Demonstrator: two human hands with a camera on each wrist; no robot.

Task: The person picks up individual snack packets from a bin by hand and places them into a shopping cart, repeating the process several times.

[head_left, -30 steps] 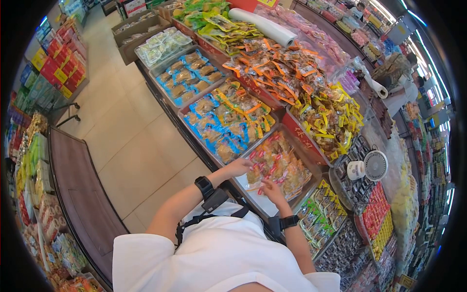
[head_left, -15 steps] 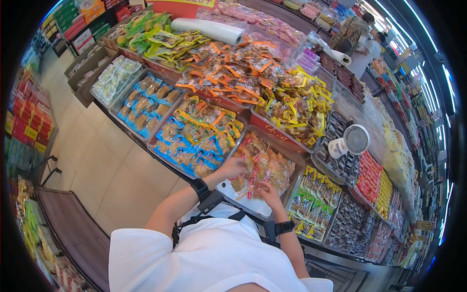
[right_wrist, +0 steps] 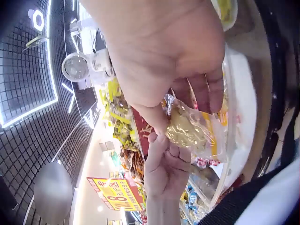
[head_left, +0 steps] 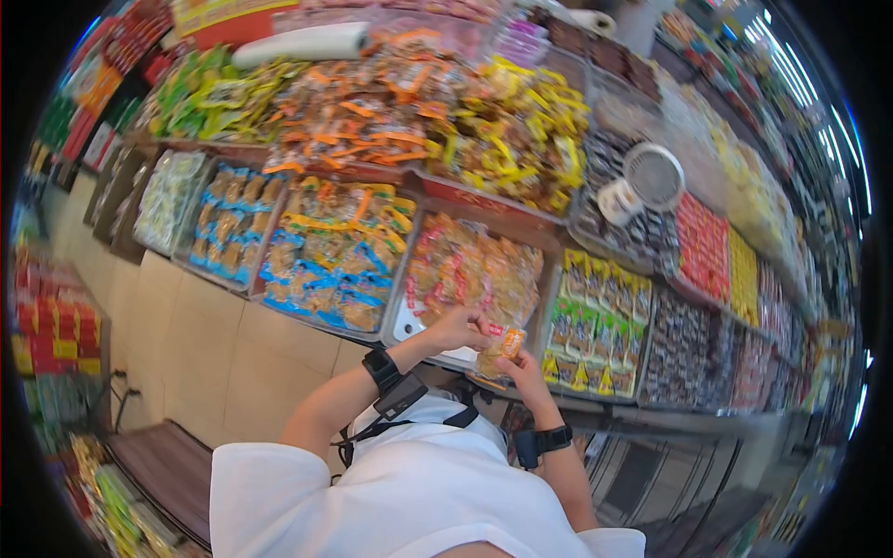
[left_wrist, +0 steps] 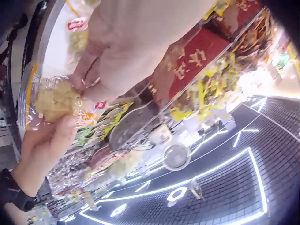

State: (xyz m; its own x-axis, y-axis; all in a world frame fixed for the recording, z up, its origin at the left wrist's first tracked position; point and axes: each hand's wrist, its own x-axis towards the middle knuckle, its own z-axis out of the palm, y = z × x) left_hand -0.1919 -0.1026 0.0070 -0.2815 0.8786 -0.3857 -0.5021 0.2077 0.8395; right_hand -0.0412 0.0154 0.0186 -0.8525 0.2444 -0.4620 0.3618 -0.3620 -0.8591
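Left of the tray (head_left: 409, 316), blue-edged packets (head_left: 330, 288) are laid out. At the near edge of the tray, the packet (head_left: 502, 352) is held up between the two hands, above the rim and apart from the loose packets (head_left: 474, 265) lying inside. On its left side, the packet is pinched at the edge by the left hand (head_left: 458, 331), its fingers curled in with little opening. On its right side, the packet is gripped by the right hand (head_left: 528, 374), the thumb pressed on the wrapper and the fingers bent behind it. To the right of the tray, green and yellow packets (head_left: 600, 330) are set in rows.

The step in hand is judged to be the handling of one packet in the air with both hands. For the next move, a light, steady pinch seems to be called for, since the wrapper looks thin and slippery.
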